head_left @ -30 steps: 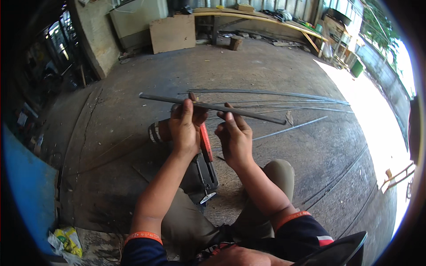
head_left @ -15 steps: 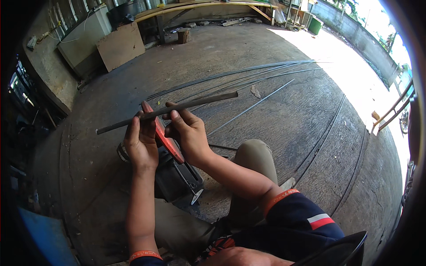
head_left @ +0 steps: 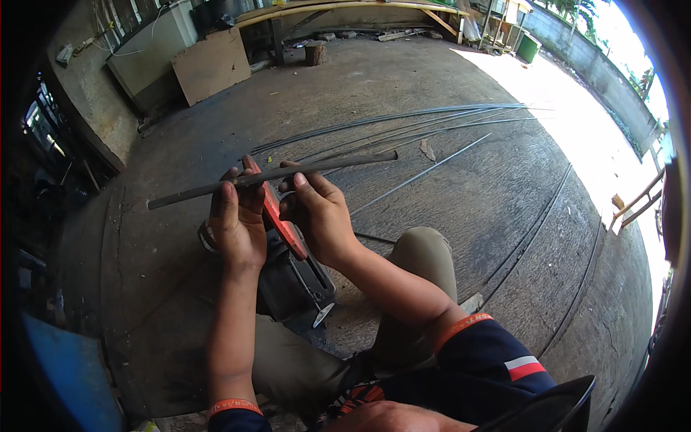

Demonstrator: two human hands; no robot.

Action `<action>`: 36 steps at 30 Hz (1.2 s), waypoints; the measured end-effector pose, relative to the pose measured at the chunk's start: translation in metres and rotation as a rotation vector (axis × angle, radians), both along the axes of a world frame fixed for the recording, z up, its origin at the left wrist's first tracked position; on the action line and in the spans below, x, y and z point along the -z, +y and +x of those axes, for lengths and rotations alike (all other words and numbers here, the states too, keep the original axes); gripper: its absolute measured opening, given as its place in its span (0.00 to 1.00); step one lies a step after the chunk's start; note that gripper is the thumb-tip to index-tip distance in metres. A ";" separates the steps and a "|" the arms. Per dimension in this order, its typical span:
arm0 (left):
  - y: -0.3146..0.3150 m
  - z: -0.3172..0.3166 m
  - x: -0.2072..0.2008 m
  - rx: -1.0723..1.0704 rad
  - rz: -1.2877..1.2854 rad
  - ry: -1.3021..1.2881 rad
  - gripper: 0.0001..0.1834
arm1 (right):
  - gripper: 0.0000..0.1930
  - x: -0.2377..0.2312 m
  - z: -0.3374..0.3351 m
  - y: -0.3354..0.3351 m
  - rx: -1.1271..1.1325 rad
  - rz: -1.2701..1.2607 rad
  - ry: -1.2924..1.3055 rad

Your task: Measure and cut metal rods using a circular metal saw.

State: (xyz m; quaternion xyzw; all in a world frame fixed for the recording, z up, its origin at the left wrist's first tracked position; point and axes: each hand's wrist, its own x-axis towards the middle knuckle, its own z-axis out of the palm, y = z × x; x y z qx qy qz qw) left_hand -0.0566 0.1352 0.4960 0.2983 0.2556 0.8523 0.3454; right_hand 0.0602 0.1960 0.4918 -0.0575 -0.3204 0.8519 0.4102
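Rough, stained concrete-looking floor (head_left: 468, 237) fills the middle of the frame, hard sunlight blazing in at the upper right, and here, left of centre, is the dark rod (head_left: 277, 174), held up across the view! The left hand (head_left: 239, 227) has it pinched between thumb and fingers, just left of its middle; the right hand (head_left: 322, 216) closes thumb and fingertips on it a little farther right. 2 light grips, and that looks plenty: I'd judge this slim, straight metal bar stiff, fairly light, tough to break. Dull and smooth, perhaps slippery if oily, so the best hold is near the middle, 1 hand on each side of the balance point. Behind it, a scuffed red handle (head_left: 286, 232) slants down to the right, over a boxy black base (head_left: 288, 284). Upper centre, thin grey rods (head_left: 403, 115) fan across the grainy floor; upper left, a flat brown board (head_left: 211, 66) leans
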 end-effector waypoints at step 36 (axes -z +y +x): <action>-0.002 -0.011 0.008 -0.320 -0.209 0.325 0.06 | 0.12 -0.002 0.001 -0.004 0.917 1.353 -0.597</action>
